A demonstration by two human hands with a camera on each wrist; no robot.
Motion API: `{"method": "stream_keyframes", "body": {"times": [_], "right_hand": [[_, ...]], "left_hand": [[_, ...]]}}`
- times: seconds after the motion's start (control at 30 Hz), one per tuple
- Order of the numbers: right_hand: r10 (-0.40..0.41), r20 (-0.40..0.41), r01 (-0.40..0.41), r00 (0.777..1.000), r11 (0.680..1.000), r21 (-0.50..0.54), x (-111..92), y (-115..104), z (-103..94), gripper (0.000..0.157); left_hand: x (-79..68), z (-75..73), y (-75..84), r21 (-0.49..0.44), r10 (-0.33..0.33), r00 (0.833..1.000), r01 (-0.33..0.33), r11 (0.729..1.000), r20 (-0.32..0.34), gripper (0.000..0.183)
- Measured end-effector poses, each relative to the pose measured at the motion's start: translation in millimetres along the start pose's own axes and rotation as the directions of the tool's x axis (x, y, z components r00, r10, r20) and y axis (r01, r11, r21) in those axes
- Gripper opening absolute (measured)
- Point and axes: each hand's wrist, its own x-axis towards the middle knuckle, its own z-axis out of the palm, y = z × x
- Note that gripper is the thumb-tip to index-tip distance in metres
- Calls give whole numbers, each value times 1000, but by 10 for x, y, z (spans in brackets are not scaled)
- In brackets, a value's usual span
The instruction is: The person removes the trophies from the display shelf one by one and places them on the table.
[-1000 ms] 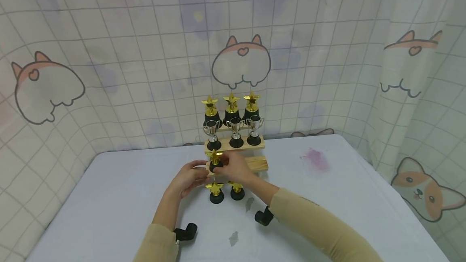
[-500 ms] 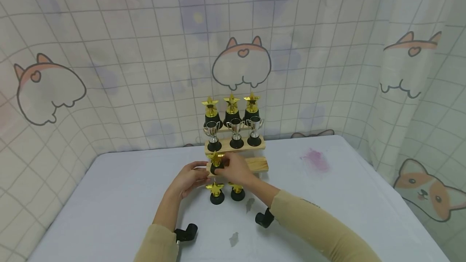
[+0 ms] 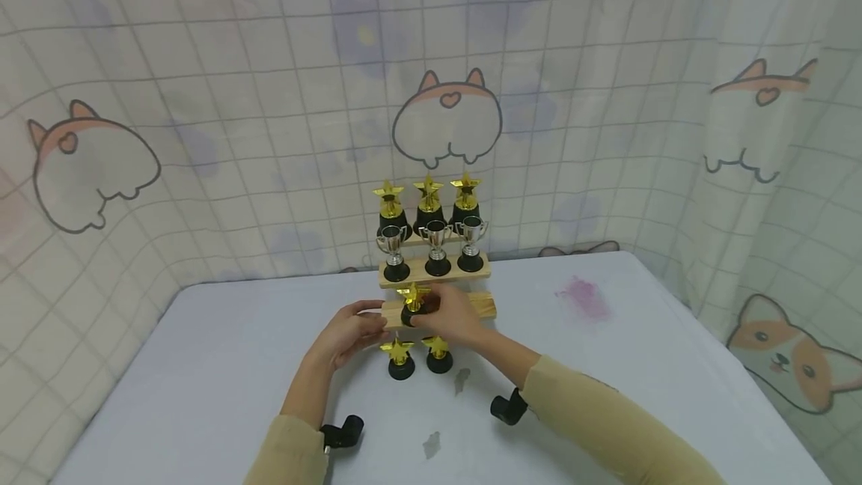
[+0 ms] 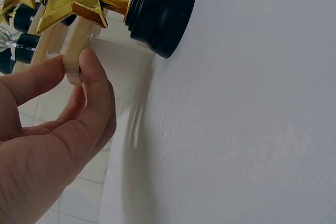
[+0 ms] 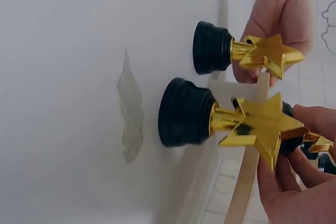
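In the head view my right hand (image 3: 453, 314) grips the black base of a gold star trophy (image 3: 414, 296) standing over the lowest wooden step (image 3: 482, 304) of a tiered display stand. My left hand (image 3: 350, 334) pinches that step's left end; the left wrist view has thumb and fingers on either side of the wooden edge (image 4: 73, 66). Two more star trophies, a left one (image 3: 400, 367) and a right one (image 3: 439, 360), stand upright on the table just in front of the stand. In the right wrist view the nearer trophy (image 5: 186, 114) partly hides the held one.
Silver cup trophies (image 3: 436, 245) line the middle step, with a row of star trophies (image 3: 429, 204) on the top step behind. A patterned curtain (image 3: 269, 133) hangs behind the white table (image 3: 236, 365). Grey marks (image 3: 432, 444) and a pink stain (image 3: 584, 296) show on the tabletop.
My right hand has shifted the held star trophy rightward along the lowest step, away from its left end. My left hand keeps its place on the step.
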Motion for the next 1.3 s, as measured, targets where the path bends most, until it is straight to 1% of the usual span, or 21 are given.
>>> {"method": "stream_keyframes", "body": {"times": [0.13,0.33,0.5,0.7,0.87,0.97,1.1,1.2,1.3], "right_hand": [[-12,-1,12,1000,1000,-11,-43,56,-88,58],[9,-7,-9,1000,1000,6,-86,127,-153,62],[6,-21,-5,1000,999,37,-137,157,-199,59],[3,-55,-4,998,1000,-3,-234,121,-296,51],[14,-77,-13,997,1000,11,-299,132,-350,53],[14,-78,-13,997,1000,18,-338,146,-376,53],[18,-76,-17,997,1000,11,-398,169,-411,48],[24,-79,-24,997,1000,6,-441,190,-444,44],[16,-80,-16,997,1000,7,-482,217,-480,44]], "left_hand": [[7,4,-5,7,5,1000,-5,1000,6,53],[19,-2,0,-3,6,1000,-6,1000,-4,54],[38,-17,-11,-8,5,1000,-5,1000,-7,54],[43,-22,-6,-9,2,1000,-2,1000,-1,54],[40,-26,-8,-14,-1,1000,1,1000,1,53],[32,-26,-15,-12,-9,1000,9,1000,2,53],[10,-20,-21,-8,-18,1000,18,1000,2,54],[4,-12,-15,-11,-8,1000,8,1000,2,54],[17,-2,-5,-16,3,1000,-3,1000,3,54]]}}
